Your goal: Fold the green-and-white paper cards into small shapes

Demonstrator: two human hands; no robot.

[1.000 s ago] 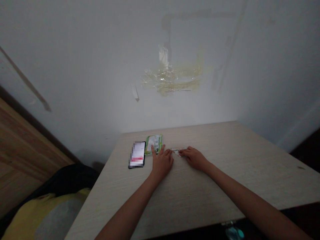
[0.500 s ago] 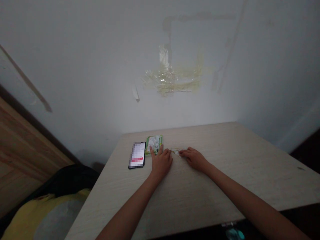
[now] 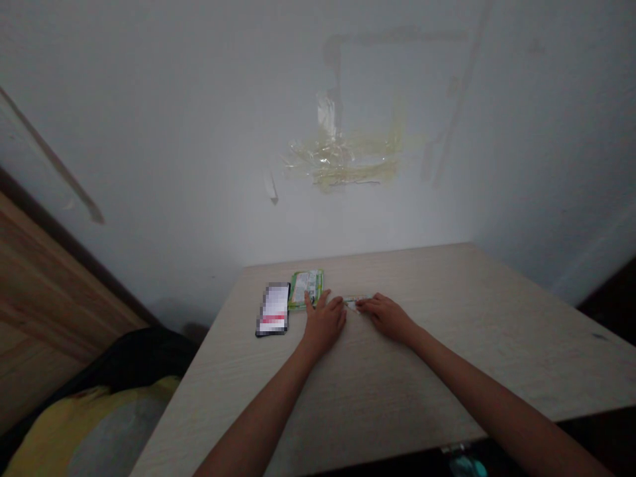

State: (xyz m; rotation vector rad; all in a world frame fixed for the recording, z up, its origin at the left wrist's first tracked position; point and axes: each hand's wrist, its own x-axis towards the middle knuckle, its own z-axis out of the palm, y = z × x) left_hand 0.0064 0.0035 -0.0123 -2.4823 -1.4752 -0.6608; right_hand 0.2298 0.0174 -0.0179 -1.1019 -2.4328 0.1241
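Note:
My left hand (image 3: pixel 324 324) lies flat on the pale wooden table (image 3: pixel 422 358), fingers spread, its fingertips at the near edge of a green and white packet (image 3: pixel 307 286). My right hand (image 3: pixel 388 315) rests just to the right, fingers curled, its fingertips pinching the end of a small thin strip (image 3: pixel 352 301) that lies on the table between the two hands. A phone (image 3: pixel 273 309) with a lit screen lies left of the packet.
The table stands against a white wall with old tape remains (image 3: pixel 342 159). A wooden panel (image 3: pixel 44 291) is at the left. Below it lies yellow, grey and black fabric (image 3: pixel 99 411). A dark gap runs past the table's right edge.
My left hand has shifted slightly to the right, off the packet's face to its near edge. My right hand has stayed on the small strip.

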